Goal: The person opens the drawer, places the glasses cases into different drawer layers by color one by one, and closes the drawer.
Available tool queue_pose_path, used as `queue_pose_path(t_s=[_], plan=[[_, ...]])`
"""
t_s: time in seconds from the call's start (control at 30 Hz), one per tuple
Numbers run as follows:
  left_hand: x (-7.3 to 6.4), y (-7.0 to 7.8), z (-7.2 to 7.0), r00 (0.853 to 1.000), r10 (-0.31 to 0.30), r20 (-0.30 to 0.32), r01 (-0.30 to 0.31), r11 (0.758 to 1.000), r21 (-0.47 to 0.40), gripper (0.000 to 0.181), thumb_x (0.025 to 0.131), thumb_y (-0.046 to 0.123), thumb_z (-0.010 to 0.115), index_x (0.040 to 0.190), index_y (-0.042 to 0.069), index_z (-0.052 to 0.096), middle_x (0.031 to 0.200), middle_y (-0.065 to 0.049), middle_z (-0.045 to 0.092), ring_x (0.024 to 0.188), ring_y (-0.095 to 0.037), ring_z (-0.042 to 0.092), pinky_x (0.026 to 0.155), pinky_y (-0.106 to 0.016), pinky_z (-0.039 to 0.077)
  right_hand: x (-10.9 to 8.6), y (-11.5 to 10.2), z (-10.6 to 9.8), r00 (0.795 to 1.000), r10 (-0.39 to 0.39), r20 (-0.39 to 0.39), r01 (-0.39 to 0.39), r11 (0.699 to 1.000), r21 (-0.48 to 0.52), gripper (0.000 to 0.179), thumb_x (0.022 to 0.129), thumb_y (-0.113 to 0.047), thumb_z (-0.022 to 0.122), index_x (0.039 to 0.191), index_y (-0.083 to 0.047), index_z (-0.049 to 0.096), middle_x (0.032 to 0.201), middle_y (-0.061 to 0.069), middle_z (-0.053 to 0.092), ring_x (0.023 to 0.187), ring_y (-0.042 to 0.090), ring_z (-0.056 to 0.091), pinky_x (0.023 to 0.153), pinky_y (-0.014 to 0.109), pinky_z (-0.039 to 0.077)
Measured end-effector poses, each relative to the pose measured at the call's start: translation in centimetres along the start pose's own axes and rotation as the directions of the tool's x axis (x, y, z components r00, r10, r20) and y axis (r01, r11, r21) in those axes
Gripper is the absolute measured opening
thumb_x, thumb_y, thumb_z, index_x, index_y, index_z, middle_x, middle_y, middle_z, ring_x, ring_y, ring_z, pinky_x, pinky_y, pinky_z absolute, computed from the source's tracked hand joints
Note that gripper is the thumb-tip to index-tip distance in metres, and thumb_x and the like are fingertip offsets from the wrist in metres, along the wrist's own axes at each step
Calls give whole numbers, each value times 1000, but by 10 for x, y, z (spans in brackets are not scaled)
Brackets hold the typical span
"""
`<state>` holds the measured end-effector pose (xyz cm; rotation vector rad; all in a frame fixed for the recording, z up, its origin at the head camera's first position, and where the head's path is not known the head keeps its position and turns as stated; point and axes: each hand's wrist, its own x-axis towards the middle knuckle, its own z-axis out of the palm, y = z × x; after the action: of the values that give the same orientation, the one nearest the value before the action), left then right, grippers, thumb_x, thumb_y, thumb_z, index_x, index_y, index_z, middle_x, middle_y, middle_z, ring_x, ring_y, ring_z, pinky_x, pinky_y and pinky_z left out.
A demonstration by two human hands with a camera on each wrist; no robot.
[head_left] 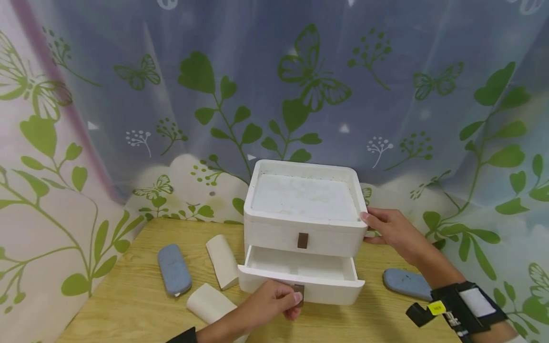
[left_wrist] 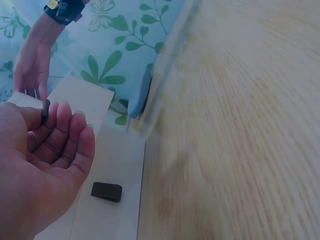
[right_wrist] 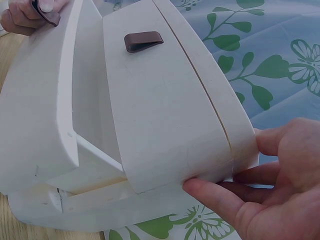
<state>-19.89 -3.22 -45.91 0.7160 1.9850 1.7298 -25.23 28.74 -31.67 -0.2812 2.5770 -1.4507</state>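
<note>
A white plastic two-drawer unit [head_left: 309,236] stands on the table with its lower drawer [head_left: 300,269] pulled out; the drawer's visible inside is bare. My left hand [head_left: 276,300] pinches the brown pull tab [head_left: 299,294] of that drawer between thumb and fingers. The upper drawer is closed, and its own brown tab [right_wrist: 143,41] hangs free. At the unit's upper right side, my right hand [head_left: 392,231] presses its thumb and fingertips against the wall just below the rim. In the right wrist view, the thumb touches near the front corner.
A blue-grey oblong case [head_left: 174,269] lies on the left of the wooden table [head_left: 133,295], with two cream oblong cases [head_left: 222,262] beside it. Another blue case [head_left: 406,283] lies on the right, partly behind my forearm. A patterned curtain [head_left: 274,95] hangs close behind the unit.
</note>
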Motion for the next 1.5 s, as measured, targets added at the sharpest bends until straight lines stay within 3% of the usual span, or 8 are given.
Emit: queue_pose_path(t_s=[0.17,0.6,1.17,1.5], plan=[[-6,2,2,1000,-14,4,14,1000,-14,39,104,27,62,86,-5,74,80,-20,74,70,-6,67,71,-21,59,1,0,0,1000,9,-5,-9,1000,8,70,111,-38,48,162,5,25,163,32,34,145,50,44,101,44,58],[-13,3,7,999,31,37,-31,1000,0,40,105,23,61,86,-11,71,86,-38,69,68,0,65,69,-16,57,1,1,2,1000,13,-10,-13,1000,-7,69,112,-38,46,161,6,25,163,33,33,145,51,43,100,44,58],[-19,1,6,997,12,70,-12,1000,-3,40,106,25,60,86,-8,72,87,-36,69,70,0,64,70,-16,56,1,2,1,1000,2,-6,-2,1000,0,70,111,-38,47,161,6,25,163,33,33,145,50,44,100,43,58],[-23,-1,7,997,-8,72,8,1000,-3,38,105,23,59,86,-6,72,84,-26,71,69,-2,65,72,-18,56,1,0,2,1000,11,-12,-11,1000,4,69,112,-37,46,161,6,25,162,33,34,145,51,44,100,43,58]])
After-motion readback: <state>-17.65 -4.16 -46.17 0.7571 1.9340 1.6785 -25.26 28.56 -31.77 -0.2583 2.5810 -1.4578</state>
